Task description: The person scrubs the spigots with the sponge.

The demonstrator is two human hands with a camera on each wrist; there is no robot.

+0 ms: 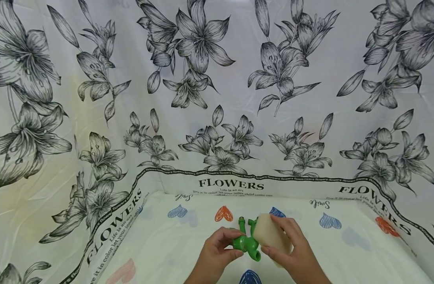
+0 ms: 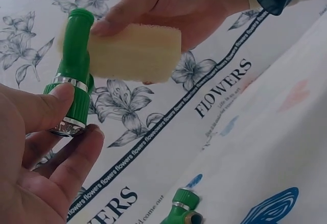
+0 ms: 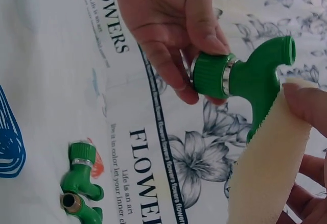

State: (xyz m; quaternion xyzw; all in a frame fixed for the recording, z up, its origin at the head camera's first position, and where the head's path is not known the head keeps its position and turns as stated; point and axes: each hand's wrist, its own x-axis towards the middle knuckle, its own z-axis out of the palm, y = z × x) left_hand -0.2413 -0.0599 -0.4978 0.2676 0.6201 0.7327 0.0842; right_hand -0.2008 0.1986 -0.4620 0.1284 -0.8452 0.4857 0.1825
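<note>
In the head view my left hand pinches a green tap by its ridged collar, between thumb and fingers. The tap has a curved spout and a silver ring below the collar, as the right wrist view shows on the tap. My right hand grips a cream sponge block, thumb on one side and fingers on the other. The sponge lies against the tap's body and hides part of it. Both things are held above the cloth.
Two more green fittings lie on the cloth beyond my hands, one with a ridged collar and one with a brass-coloured opening. The white cloth carries printed hearts. A flower-patterned curtain rises behind and at the sides.
</note>
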